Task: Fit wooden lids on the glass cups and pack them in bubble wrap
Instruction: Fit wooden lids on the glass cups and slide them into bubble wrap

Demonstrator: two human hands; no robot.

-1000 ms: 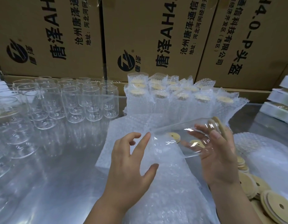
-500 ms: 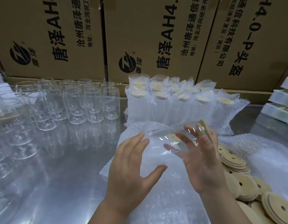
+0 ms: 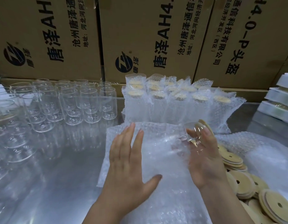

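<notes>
Your left hand (image 3: 128, 160) lies flat, fingers straight, on the bumpy bubble wrap (image 3: 156, 139). At its 2 o'clock your right hand (image 3: 204, 159) curls its fingers round the clear cup (image 3: 192, 127) (round wooden lid (image 3: 204, 126) fitted), lying sideways.

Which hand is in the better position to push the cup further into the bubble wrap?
Right, probably. The right hand holds the glass cup at its lidded end, outside the bubble wrap. The left hand lies flat on the wrap, steadying it.

Left hand (image 3: 125, 160) flat on bubble wrap (image 3: 159, 152) — right hand (image 3: 204, 162) holds lidded cup (image 3: 195, 131).
</notes>
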